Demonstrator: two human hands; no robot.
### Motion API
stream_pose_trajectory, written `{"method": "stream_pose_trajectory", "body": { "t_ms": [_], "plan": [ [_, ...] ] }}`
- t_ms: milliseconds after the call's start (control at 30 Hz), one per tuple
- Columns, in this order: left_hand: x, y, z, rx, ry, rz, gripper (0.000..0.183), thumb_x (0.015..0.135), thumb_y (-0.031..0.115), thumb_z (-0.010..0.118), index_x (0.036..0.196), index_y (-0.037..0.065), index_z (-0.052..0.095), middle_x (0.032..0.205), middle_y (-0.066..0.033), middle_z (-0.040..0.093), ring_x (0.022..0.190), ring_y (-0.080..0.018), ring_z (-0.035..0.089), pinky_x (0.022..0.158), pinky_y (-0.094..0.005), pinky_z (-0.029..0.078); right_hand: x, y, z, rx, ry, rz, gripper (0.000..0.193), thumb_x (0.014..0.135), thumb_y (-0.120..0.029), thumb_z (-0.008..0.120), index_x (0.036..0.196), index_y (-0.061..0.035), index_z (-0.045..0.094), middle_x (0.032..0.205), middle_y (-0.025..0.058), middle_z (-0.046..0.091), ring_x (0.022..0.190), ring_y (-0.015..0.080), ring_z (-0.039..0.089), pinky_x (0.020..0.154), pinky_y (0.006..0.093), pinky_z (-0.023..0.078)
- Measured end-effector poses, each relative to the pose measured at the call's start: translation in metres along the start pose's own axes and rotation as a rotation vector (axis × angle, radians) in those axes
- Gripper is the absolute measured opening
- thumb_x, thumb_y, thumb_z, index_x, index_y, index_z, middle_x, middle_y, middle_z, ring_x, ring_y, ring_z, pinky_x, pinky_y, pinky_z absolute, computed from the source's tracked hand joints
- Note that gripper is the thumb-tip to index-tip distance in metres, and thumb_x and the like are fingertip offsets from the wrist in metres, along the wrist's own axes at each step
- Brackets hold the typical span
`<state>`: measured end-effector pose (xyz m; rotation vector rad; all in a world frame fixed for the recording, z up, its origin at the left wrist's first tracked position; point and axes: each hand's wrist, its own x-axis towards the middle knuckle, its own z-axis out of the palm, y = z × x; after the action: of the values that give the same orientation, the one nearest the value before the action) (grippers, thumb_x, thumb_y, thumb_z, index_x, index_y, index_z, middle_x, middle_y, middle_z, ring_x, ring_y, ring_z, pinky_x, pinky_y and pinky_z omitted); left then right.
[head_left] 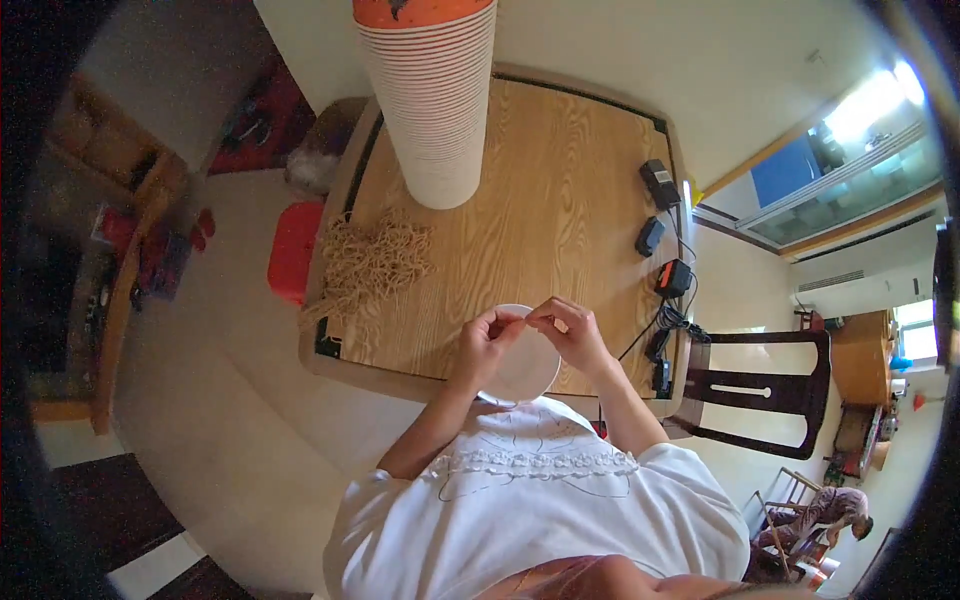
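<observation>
Near the front edge of the table, a white round paper cup or tub (522, 372) shows its wide round face between my forearms. My left hand (488, 340) is closed in a pinch over its far rim. Right beside it, my right hand (568, 335) pinches too, the two sets of fingertips almost meeting. Whatever lies between the fingertips is too small to make out. To the left of my hands lies a loose pile of tan strings (375, 262). Beyond them rises a tall stack of nested white paper cups (435, 110), orange at its top end.
Black power adapters (659, 185) and tangled cables (672, 318) line the right side of the wooden table (540, 180). A dark wooden chair (750, 392) stands to the right, a red stool (296, 252) to the left. Another person (835, 508) bends over at the far lower right.
</observation>
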<state>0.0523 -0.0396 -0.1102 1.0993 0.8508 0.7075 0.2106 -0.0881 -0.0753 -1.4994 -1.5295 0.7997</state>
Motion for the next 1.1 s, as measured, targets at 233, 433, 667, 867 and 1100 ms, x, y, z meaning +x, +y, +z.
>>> {"method": "stream_pose_trajectory", "body": {
  "t_ms": [233,433,667,867,1100],
  "plan": [
    [-0.004,0.003,0.008,0.212,0.105,0.163,0.008,0.079,0.007,0.065,0.085,0.005,0.059,0.068,0.0020,0.056,0.064,-0.0065,0.053,0.058,-0.0237,0.044,-0.001,0.010,0.007,-0.053,0.015,-0.024,0.006,0.083,-0.006,0.055,0.083,-0.0010,0.059,0.078,0.0125,0.058,0.072,0.0286,0.058,0.064,0.0343,0.046],
    [-0.001,-0.005,0.012,0.376,0.161,0.409,0.007,0.079,0.006,0.064,0.083,0.002,0.060,0.073,-0.0046,0.060,0.066,-0.0118,0.058,0.061,-0.0248,0.046,-0.003,0.017,0.010,-0.089,0.012,0.002,0.011,0.086,-0.011,0.052,0.082,-0.0009,0.057,0.075,0.0141,0.055,0.069,0.0321,0.055,0.063,0.0352,0.045],
    [0.007,-0.024,0.001,-0.072,0.091,0.091,0.009,0.081,0.010,0.063,0.086,0.002,0.063,0.078,-0.0005,0.062,0.070,-0.0074,0.056,0.062,-0.0234,0.046,-0.002,0.018,0.000,0.131,0.046,0.065,0.017,0.082,-0.011,0.061,0.096,-0.0015,0.059,0.085,0.0073,0.062,0.074,0.0158,0.057,0.067,0.0309,0.047],
    [0.006,-0.005,0.002,-0.157,-0.051,-0.061,0.019,0.079,0.025,0.066,0.087,0.008,0.063,0.068,0.0063,0.054,0.051,-0.0003,0.038,0.044,-0.0169,0.028,0.000,0.019,-0.003,0.040,-0.038,-0.068,0.017,0.078,-0.006,0.064,0.093,-0.0022,0.060,0.087,0.0091,0.062,0.081,0.0222,0.060,0.072,0.0325,0.047],
    [0.009,-0.018,0.007,0.117,0.089,0.198,0.010,0.079,0.010,0.065,0.084,0.003,0.062,0.074,-0.0016,0.060,0.064,-0.0082,0.054,0.056,-0.0233,0.044,0.002,0.029,0.006,-0.163,0.008,-0.079,0.008,0.082,-0.009,0.057,0.086,-0.0018,0.057,0.082,0.0123,0.058,0.077,0.0323,0.055,0.069,0.0379,0.045]
  ]
}}
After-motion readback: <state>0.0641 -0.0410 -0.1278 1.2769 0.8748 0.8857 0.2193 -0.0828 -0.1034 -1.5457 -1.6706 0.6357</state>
